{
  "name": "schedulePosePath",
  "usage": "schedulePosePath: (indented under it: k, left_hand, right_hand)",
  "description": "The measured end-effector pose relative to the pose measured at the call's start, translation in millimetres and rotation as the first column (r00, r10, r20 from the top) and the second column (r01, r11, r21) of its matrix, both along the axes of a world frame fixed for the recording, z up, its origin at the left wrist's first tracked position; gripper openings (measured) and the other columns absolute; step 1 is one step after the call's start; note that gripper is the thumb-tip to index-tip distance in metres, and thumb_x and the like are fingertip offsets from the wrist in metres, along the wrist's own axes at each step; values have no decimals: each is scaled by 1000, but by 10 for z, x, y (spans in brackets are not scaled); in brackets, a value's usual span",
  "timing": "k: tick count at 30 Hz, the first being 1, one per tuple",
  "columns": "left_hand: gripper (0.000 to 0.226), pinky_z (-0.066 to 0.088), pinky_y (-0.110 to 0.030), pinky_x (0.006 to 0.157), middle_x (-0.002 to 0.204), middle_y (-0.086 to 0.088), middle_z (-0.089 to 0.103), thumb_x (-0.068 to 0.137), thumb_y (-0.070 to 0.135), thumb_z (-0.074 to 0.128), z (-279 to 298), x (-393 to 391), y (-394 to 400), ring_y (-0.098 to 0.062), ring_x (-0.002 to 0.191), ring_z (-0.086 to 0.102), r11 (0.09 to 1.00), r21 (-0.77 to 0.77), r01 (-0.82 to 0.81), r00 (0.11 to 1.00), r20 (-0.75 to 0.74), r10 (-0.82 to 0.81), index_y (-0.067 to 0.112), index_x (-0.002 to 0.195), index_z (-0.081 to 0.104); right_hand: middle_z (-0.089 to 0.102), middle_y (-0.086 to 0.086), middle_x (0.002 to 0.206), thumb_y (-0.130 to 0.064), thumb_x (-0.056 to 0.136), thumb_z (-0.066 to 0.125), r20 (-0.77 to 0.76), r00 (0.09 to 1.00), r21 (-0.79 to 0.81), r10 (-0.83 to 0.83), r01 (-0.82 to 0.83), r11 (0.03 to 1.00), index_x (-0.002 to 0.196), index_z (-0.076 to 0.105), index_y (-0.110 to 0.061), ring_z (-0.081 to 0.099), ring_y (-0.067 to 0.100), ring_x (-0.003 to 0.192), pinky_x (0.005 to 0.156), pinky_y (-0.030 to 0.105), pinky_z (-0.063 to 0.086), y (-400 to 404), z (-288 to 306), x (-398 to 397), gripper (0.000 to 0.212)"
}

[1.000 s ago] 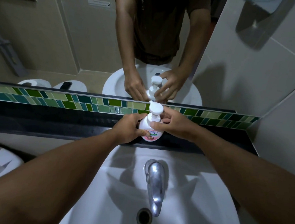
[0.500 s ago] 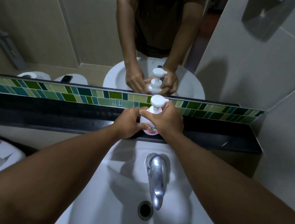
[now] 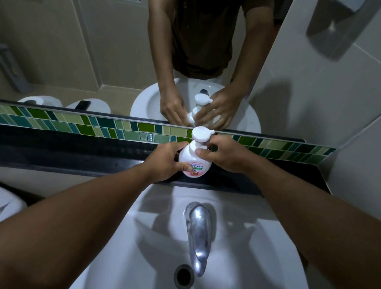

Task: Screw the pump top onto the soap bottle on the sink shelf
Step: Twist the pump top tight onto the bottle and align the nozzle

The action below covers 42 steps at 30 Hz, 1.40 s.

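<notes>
- Nearest the camera, a white sink (image 3: 254,274) fills the lower frame, with a dark drain (image 3: 183,276) at its bottom and a chrome faucet (image 3: 198,234) arching over it.
- Two bare forearms reach forward over the basin toward a black shelf (image 3: 70,155) that runs along the wall behind the sink.
- On that shelf, straight behind the faucet, stands the white soap bottle (image 3: 194,160), upright, with a pink and green label on its front.
- The left hand (image 3: 164,161) wraps the bottle's body from the left side, thumb pressed on the label, fingers clenched around it.
- The right hand (image 3: 224,154) grasps the pump top (image 3: 201,134) at its collar, thumb in front and fingers (image 3: 212,138) curled behind, under the round white head.
- The pump top sits on the bottle's neck, its nozzle pointing right.
- Behind the shelf runs a band of green tiles (image 3: 95,125).
- Above it a mirror (image 3: 90,45) reflects both hands, the bottle and the person's dark shirt.
</notes>
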<state>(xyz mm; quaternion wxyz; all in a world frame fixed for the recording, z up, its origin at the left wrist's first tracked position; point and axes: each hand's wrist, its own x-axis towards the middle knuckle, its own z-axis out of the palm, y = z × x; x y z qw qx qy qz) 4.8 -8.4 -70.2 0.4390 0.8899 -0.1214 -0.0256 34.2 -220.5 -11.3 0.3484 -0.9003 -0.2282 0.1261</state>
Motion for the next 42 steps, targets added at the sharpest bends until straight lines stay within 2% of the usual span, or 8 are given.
schedulePosePath:
  k: [5, 11, 17, 20, 22, 29, 35, 42]
  left_hand:
    - [54, 51, -23, 88, 107, 10, 74, 71, 21, 90, -8, -26, -7, -9, 95, 70, 1000, -1, -7, 1000, 27, 7, 22, 121, 70]
    - [42, 52, -22, 87, 106, 12, 76, 71, 21, 91, -31, -35, -8, -3, 98, 69, 999, -39, -18, 1000, 17, 18, 28, 108, 72]
    - [53, 55, -28, 92, 107, 10, 77, 71, 23, 91, -38, 13, 31, -3, 98, 70, 999, -13, 31, 999, 16, -30, 26, 119, 71]
    - [55, 56, -34, 95, 107, 9, 77, 69, 25, 92, -44, 35, 38, -5, 98, 71, 1000, 2, 27, 1000, 10, -27, 25, 120, 71]
    - [55, 55, -34, 96, 109, 8, 77, 69, 26, 92, -32, 32, 31, -7, 98, 71, 1000, 19, 23, 999, 22, -24, 24, 120, 71]
    - [52, 56, -36, 92, 111, 4, 76, 71, 26, 90, -53, -12, 6, -14, 99, 70, 999, 50, -5, 997, 71, 2, 23, 119, 70]
    - [53, 57, -42, 88, 109, 3, 75, 70, 31, 90, -95, -37, -39, -17, 96, 70, 995, 73, -64, 993, 101, 56, 28, 117, 68]
    - [50, 56, -36, 83, 105, 2, 75, 71, 34, 89, -74, -91, -93, -18, 91, 67, 988, 93, -121, 986, 122, 110, 26, 116, 69]
  right_hand:
    - [77, -1, 102, -58, 73, 81, 160, 955, 161, -251, 225, 961, 110, 73, -19, 70, 21, 99, 86, 45, 56, 156, -228, -147, 55]
    - [68, 5, 94, -75, 61, 77, 130, 770, 108, -624, 615, 781, 92, 53, -18, 64, 31, 90, 75, 44, 55, 525, -336, -345, 70]
    - [57, 2, 121, -64, 62, 87, 115, 912, 239, -393, 358, 902, 123, 52, -20, 60, 19, 106, 87, 35, 51, 223, -293, -265, 83]
    - [70, -2, 118, -40, 83, 84, 46, 999, 70, -12, 9, 998, 126, 66, -21, 65, 13, 104, 88, 32, 51, 24, -10, -54, 50]
    - [75, -1, 113, -32, 90, 79, 16, 997, -29, 71, -71, 997, 120, 72, -18, 69, 18, 103, 89, 34, 54, -15, 48, 18, 34]
    - [77, 14, 109, -37, 94, 72, 208, 973, -4, -97, 100, 995, 122, 72, -10, 70, 29, 96, 80, 33, 48, 93, -240, -186, 38]
    - [70, 14, 124, -61, 86, 57, 231, 925, 58, -302, 296, 953, 133, 64, -17, 66, 37, 105, 90, 49, 54, 290, -412, -328, 65]
    - [64, 11, 136, -64, 89, 57, 193, 861, 62, -470, 468, 882, 136, 60, -24, 61, 42, 118, 108, 66, 37, 436, -472, -422, 61]
